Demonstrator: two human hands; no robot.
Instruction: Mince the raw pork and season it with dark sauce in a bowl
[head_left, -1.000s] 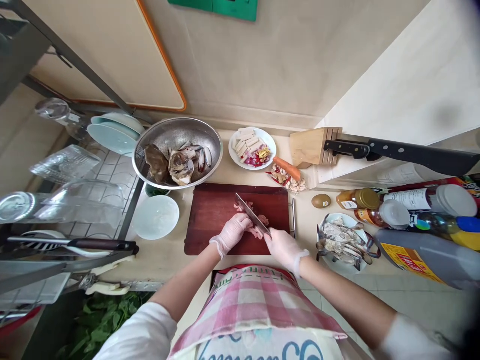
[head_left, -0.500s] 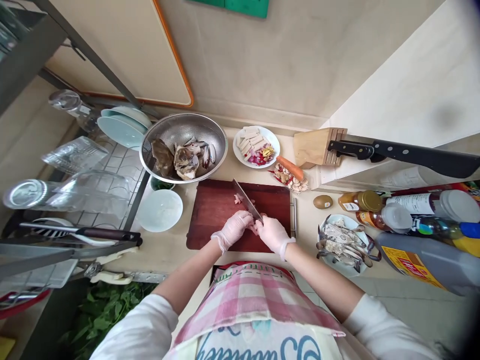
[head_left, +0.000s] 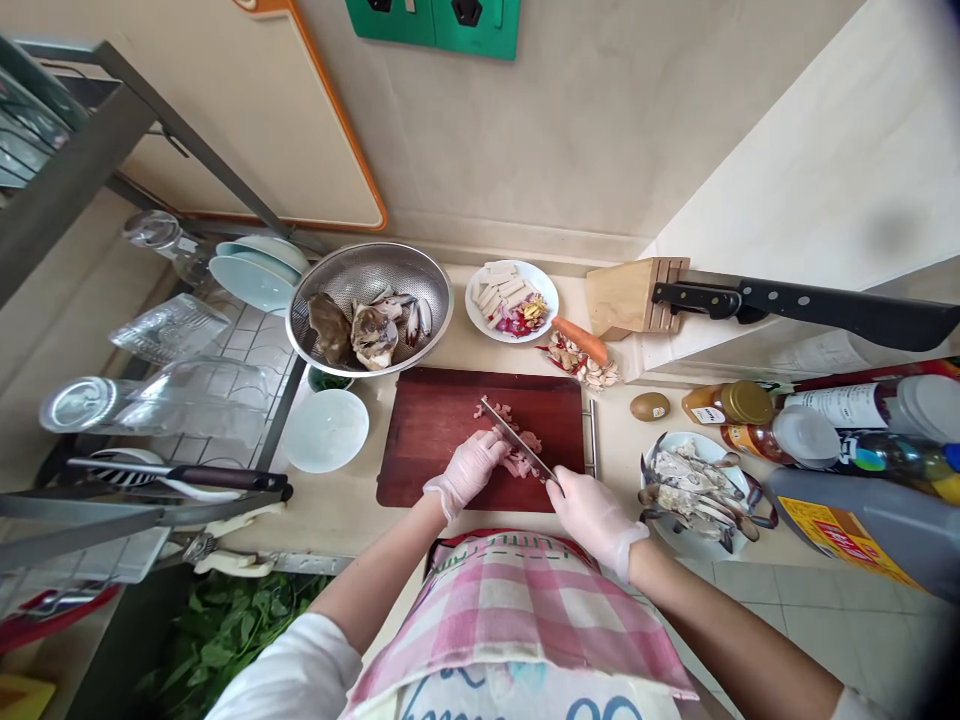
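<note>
"What are the two hands doing?"

"Both are wearing clear gloves. The right hand [head_left: 595, 515] is closing firmly around the handle of a knife [head_left: 517, 440], and the handle is mostly hiding inside the grip."

"And the left hand [head_left: 469, 470]?"

"It is bending its fingers down just beside the blade, right at the chopped meat [head_left: 530, 443]. I cannot tell whether it is pinching a piece or only steadying the pile."

"Where is the meat lying?"

"It is sitting in small pink pieces on the right half of a dark red cutting board [head_left: 424, 430]. The blade is slanting across it, its tip pointing away from the person and leftward. Whether the edge is touching the wood, I cannot tell."

"What else is sharing the counter [head_left: 619, 465]?"

"Beyond the board's left part, a metal colander [head_left: 375, 268] is holding seafood, and a white bowl [head_left: 325, 430] is standing to the board's left. Beyond the board, a white plate [head_left: 543, 283] is carrying pale strips and chopped red and yellow bits."

"And on the right?"

"A carrot [head_left: 580, 340] is lying near a wooden knife block [head_left: 619, 295]. Closer to the person, a small brown fruit [head_left: 649, 406] is resting near crab pieces [head_left: 686, 490] in a dish."
</note>
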